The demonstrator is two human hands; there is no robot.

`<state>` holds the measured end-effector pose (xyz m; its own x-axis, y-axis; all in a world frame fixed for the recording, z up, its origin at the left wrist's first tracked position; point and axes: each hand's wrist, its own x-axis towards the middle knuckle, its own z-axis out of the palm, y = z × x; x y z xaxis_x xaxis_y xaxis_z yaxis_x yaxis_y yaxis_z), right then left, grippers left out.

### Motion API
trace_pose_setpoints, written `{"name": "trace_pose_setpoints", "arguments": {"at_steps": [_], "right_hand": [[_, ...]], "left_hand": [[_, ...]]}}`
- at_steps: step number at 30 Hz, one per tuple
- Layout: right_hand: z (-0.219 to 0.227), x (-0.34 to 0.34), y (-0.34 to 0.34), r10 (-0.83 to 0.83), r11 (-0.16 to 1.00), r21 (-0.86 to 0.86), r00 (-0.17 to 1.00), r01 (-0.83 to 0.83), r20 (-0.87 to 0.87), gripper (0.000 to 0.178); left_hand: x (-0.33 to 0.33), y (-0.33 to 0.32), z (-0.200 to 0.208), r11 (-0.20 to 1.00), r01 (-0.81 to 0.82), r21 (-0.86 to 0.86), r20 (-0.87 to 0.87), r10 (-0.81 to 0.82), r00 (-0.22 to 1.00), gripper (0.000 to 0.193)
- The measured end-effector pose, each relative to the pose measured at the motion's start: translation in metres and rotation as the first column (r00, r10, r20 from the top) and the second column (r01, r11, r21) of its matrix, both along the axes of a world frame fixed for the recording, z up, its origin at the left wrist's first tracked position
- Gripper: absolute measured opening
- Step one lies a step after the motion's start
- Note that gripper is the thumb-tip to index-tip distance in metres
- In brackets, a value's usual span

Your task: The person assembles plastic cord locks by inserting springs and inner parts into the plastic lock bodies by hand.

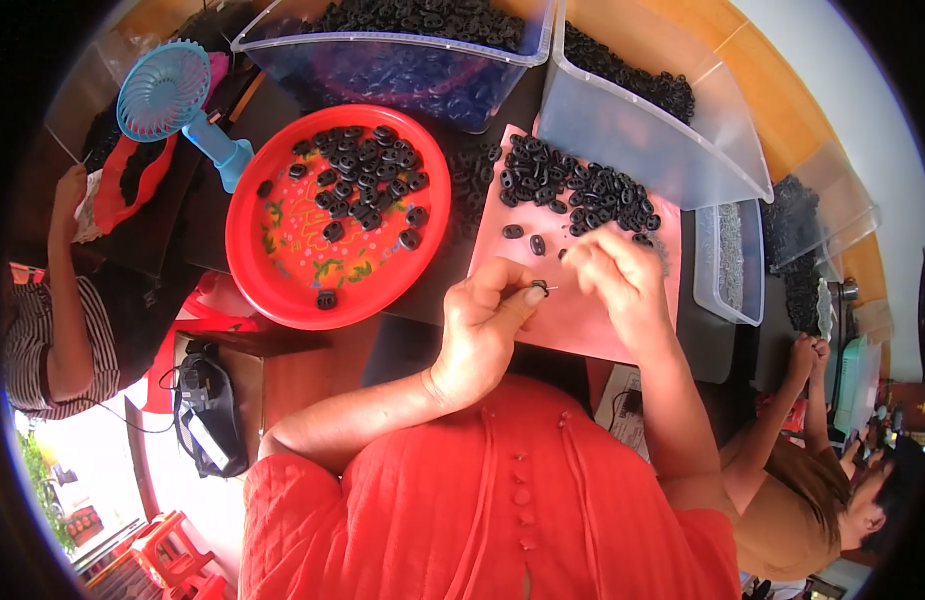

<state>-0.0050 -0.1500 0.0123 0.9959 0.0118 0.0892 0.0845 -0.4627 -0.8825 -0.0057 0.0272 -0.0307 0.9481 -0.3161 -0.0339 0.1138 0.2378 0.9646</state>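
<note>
My left hand (492, 310) pinches a small black plastic cord-lock piece (540, 287) between thumb and forefinger, over the near part of a pink sheet (602, 325). A thin, pale, pin-like bit sticks out from that piece toward the right. Close by on the right, my right hand (617, 280) has its fingers curled together, apart from the left; whatever its fingertips may hold is too small to make out. Just beyond both hands, a few loose black pieces (537, 244) lie on the sheet. Farther back is a heap of similar two-holed pieces (602, 195).
A red round tray (244, 250) with black pieces stands to the left. Clear bins (662, 140) of black parts line the back, and a smaller clear box (730, 260) holds tiny silvery parts. A blue fan (167, 95) stands far left. People sit at both sides.
</note>
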Motion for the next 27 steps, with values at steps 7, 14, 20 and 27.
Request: {"name": "trace_pose_setpoints", "arguments": {"at_steps": [7,14,20,27], "right_hand": [[-0.022,0.029,0.016,0.144,0.651,-0.755,0.962,0.084,0.232,0.017],[-0.015,0.030,0.022,0.186,0.626,-0.780,0.971,0.004,0.154,0.015],[-0.020,0.019,0.020,0.239,0.612,-0.781,0.912,0.125,0.333,0.012],[-0.032,0.012,0.008,0.232,0.629,-0.749,0.870,0.207,0.435,0.012]], "left_hand": [[0.002,0.003,0.002,0.999,0.010,-0.045,-0.041,-0.012,0.999,0.007],[0.003,0.003,-0.001,0.997,-0.009,-0.075,-0.073,0.003,0.997,0.004],[0.005,0.003,0.003,0.996,-0.026,-0.089,-0.111,0.016,0.994,0.004],[0.005,0.002,0.004,0.998,-0.018,-0.058,-0.104,0.011,0.995,0.004]]}}
